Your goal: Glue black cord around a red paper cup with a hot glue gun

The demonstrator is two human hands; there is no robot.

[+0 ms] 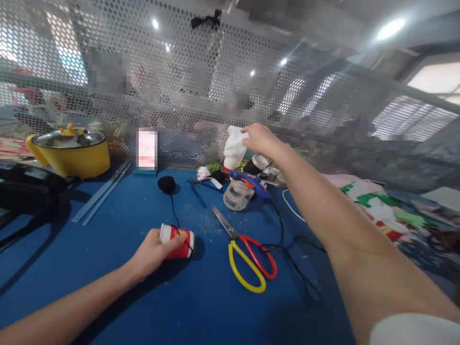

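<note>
My left hand (153, 253) lies on the blue table (108, 268) and grips a small red and white paper cup (178, 241) lying on its side. A black yarn strand runs from the cup to a black yarn ball (166, 183). My right hand (260, 139) reaches to the back of the table, with its fingers closed on a white cloth bundle (234, 146). Below that hand a blue glue gun (251, 182) rests over a clear plastic cup (237, 195). Scissors with red and yellow handles (247, 254) lie between my arms.
A yellow pot with a lid and duck toy (70, 151) stands at the back left, with a phone (147, 149) propped beside it. A perforated metal screen (201, 96) closes the back. Black cable (294, 258) loops near the scissors. Coloured paper scraps (373, 206) lie at right.
</note>
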